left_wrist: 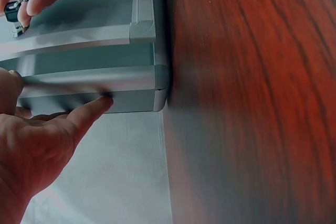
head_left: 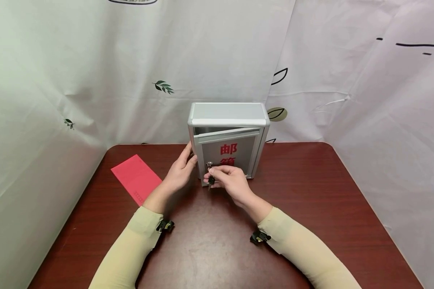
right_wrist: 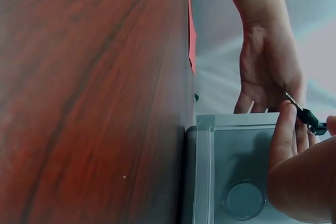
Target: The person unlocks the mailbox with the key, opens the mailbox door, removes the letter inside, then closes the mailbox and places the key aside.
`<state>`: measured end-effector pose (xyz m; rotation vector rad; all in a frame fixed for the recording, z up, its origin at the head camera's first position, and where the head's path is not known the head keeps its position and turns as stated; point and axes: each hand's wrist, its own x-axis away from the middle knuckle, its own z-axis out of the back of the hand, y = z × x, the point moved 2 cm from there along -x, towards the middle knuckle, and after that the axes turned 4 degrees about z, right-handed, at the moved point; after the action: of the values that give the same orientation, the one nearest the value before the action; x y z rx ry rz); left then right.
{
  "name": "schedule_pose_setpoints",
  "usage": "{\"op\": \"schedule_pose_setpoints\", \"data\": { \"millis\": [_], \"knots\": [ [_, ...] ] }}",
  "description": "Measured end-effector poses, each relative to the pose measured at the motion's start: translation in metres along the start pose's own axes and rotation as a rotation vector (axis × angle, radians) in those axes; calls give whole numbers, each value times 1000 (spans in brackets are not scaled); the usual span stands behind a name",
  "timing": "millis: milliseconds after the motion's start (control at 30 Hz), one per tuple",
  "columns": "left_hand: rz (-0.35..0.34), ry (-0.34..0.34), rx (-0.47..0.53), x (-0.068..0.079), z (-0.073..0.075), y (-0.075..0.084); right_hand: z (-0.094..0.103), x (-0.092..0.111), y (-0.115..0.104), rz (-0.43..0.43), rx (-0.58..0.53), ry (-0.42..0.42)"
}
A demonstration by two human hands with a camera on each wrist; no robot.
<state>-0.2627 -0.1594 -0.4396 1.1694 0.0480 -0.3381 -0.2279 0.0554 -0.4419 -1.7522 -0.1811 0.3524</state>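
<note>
A silver metal mailbox [head_left: 228, 110] with red characters stands upright at the back of the table. Its front door [head_left: 244, 154] is ajar, gaping along the top and left. At the door's left edge is a round lock [head_left: 209, 164]. My right hand [head_left: 233, 182] pinches a key there, and a second black-headed key [head_left: 211, 180] dangles below the fingers. The left hand [head_left: 179, 172] rests against the box's left side, its fingers extended along the side wall [left_wrist: 131, 100] in the left wrist view and the thumb near the front edge.
A red envelope [head_left: 137, 176] lies flat on the dark wooden table [head_left: 209, 249], left of the box and partly behind the left forearm. White printed cloth [head_left: 224, 52] hangs behind and on both sides. A clear round disc [right_wrist: 244, 200] shows on the door's lower part.
</note>
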Motion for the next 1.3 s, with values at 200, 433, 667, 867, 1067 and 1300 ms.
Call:
{"op": "schedule_pose_setpoints", "data": {
  "millis": [200, 433, 667, 867, 1067, 1300],
  "knots": [
    [4, -4, 9, 1, -1, 0, -1, -3, 1, 3, 3, 21],
    [12, -1, -8, 2, -1, 0, -2, -7, 2, 2, 1, 35],
    [19, -4, 4, 1, -2, 0, -2, -11, 3, 3, -13, 48],
    [17, -8, 26, 0, -2, -2, -3, -13, 3, 5, -18, 63],
    [22, -1, 16, 0, -2, 0, -4, -14, 2, 5, -22, 73],
    [28, 9, 17, 0, -3, 1, -4, -18, 3, 4, -21, 85]
  ]
}}
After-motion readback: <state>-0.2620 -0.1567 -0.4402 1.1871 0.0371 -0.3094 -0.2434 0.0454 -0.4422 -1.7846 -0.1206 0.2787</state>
